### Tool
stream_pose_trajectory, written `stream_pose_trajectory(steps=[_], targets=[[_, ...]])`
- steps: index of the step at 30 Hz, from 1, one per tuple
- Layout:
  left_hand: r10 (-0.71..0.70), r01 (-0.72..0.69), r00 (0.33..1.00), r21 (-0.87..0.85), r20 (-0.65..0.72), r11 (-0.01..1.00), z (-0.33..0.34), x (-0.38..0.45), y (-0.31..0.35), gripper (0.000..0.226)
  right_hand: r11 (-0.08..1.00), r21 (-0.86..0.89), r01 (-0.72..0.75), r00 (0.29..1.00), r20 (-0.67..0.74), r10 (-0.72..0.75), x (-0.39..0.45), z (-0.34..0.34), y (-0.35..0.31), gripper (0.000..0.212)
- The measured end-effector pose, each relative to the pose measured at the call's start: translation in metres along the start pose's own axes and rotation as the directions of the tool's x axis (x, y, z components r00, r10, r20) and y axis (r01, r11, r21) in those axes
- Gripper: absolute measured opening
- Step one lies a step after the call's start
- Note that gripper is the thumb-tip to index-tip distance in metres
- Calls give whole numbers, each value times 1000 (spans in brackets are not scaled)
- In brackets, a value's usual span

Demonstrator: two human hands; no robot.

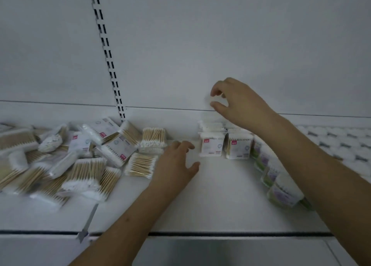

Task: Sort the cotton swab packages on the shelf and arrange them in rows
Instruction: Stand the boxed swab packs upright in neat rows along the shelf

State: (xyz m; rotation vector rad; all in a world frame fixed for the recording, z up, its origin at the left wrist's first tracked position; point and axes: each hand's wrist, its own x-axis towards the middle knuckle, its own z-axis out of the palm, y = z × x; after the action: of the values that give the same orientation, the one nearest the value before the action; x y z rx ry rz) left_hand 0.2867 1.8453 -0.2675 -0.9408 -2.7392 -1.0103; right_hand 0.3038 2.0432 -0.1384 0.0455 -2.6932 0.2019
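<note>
A loose heap of cotton swab packages (84, 161) with wooden sticks and white tips lies on the left of the white shelf (220, 195). Two rows of upright packages (212, 145) with red labels stand at the middle back, with a second row (239, 147) beside the first. My left hand (176, 161) hovers low over the shelf between the heap and the rows, fingers relaxed and spread, holding nothing. My right hand (234, 101) is raised above the back of the rows, thumb and fingers curved toward each other; whether it pinches something pale is too blurred to tell.
A row of green and purple labelled swab boxes (281, 189) runs along the right under my right forearm. More white packs (337, 141) fill the far right. A slotted upright (108, 54) climbs the back wall. A price-tag holder (88, 223) sits at the front edge.
</note>
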Motion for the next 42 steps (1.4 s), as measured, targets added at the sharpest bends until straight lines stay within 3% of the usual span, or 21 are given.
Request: stream_pose_trajectory(steps=[4, 6, 10, 13, 17, 21, 25, 28, 32, 38, 40, 42], targets=[[-18, 60, 959, 140, -283, 988, -26, -42, -36, 34, 984, 164, 76, 996, -48, -69, 20, 33, -64, 31], [-67, 144, 937, 204, -343, 968, -28, -51, -55, 34, 962, 255, 101, 995, -37, -94, 20, 60, -88, 35], [-164, 274, 934, 343, -316, 898, -22, -63, -72, 50, 944, 317, 87, 996, -3, -90, 8, 117, -105, 39], [-174, 273, 940, 338, -295, 901, -16, -67, -74, 69, 946, 319, 54, 995, 67, -79, 2, 150, -98, 59], [-159, 255, 941, 317, -300, 913, -22, -67, -75, 60, 934, 356, 42, 979, 170, -109, -5, 181, -84, 71], [-143, 240, 938, 296, -315, 925, -24, -70, -69, 48, 904, 427, 19, 995, 82, -60, -9, 192, -74, 56], [-117, 155, 918, 71, -380, 985, -33, -80, -61, 27, 860, 509, 31, 999, 22, -49, -13, 186, -75, 44], [-72, 99, 911, 45, -406, 994, -35, -83, -57, 26, 794, 607, -41, 995, -48, 88, -18, 173, -82, 34], [-27, 56, 928, 66, -372, 996, -33, -83, -60, 24, 781, 609, -138, 961, -109, 255, -22, 164, -85, 35], [-41, 67, 977, 118, -211, 991, -36, -77, -63, 35, 789, 601, -122, 935, -196, 294, -13, 141, -87, 34], [-125, 129, 977, 13, -172, 992, -37, -74, -66, 27, 791, 605, -96, 940, -206, 272, -15, 130, -87, 34], [-223, 199, 963, -158, -149, 967, -40, -72, -69, 37, 797, 597, -85, 941, -214, 261, -23, 117, -85, 37]])
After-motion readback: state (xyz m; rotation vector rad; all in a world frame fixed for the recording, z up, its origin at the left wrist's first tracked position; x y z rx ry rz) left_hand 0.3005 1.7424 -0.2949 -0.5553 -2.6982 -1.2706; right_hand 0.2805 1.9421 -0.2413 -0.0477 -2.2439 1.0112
